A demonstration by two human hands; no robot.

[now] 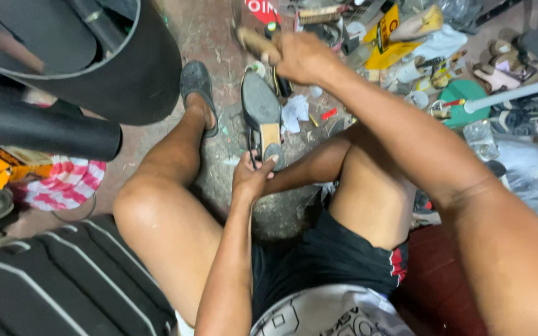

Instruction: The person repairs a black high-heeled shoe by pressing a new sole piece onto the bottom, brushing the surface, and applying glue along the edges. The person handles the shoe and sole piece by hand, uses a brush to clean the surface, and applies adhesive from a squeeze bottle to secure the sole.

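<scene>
Sitting low, knees wide, black shorts (pixel 325 255) nearest the camera. Just past them, left hand (pixel 251 179) closed around the heel end of an upturned shoe (pixel 261 115), thumb pressed against the small grey heel tip (pixel 274 151), fingers wrapped round the near side. Sole facing up: dark grey forepart, tan patch (pixel 271 134) at the waist. Long axis running straight away from the body, heel close, toe pointing out toward the clutter. Looks propped on some upright stand, but can't really tell what's under it.

Further out, right hand (pixel 301 57) raised just beyond the toe end, fist clenched tight on a wooden handle (pixel 255 42) sticking out to the left. Head of the tool hidden, so probably a hammer but not sure. So: left hand at the near end and touching, right hand off the far end, above and apart from the sole.

Left foot in a grey sandal (pixel 197 90) beside the shoe. Beyond all that, a heap of loose sandals (pixel 505 68), a green lid (pixel 468 99), bits of scrap on the concrete floor (pixel 219 31).
</scene>
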